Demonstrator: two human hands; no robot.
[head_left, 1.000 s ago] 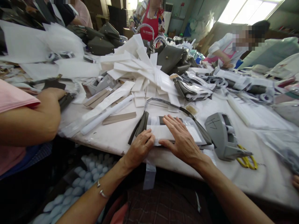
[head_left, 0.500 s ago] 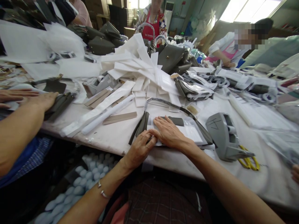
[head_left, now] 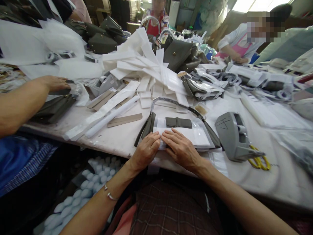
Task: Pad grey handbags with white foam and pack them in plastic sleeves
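Observation:
In front of me on the table lies a dark grey-green handbag [head_left: 212, 138] with a white wrapping sheet [head_left: 198, 136] over its front and a buckled strap piece [head_left: 178, 122] showing above it. Its handle [head_left: 168, 100] arches away from me, partly covered in clear film. My left hand [head_left: 148, 146] rests on the bag's near left part, fingers together and stretched forward. Beside it my right hand [head_left: 181, 147] lies with fingers extended over the white sheet. The two hands' fingertips almost meet. Both thumbs are largely hidden.
To the right stand a grey tape dispenser [head_left: 231, 135] and yellow-handled scissors [head_left: 260, 160]. White paper strips [head_left: 146, 70] are heaped behind the bag, and brown strips [head_left: 124, 120] lie left. A co-worker's hand [head_left: 55, 83] touches another bag [head_left: 53, 106] at far left.
My right hand has slid down toward the bag's near edge, uncovering the strap piece. My left fingers have straightened from a pinch. The co-worker's hand at left has moved up.

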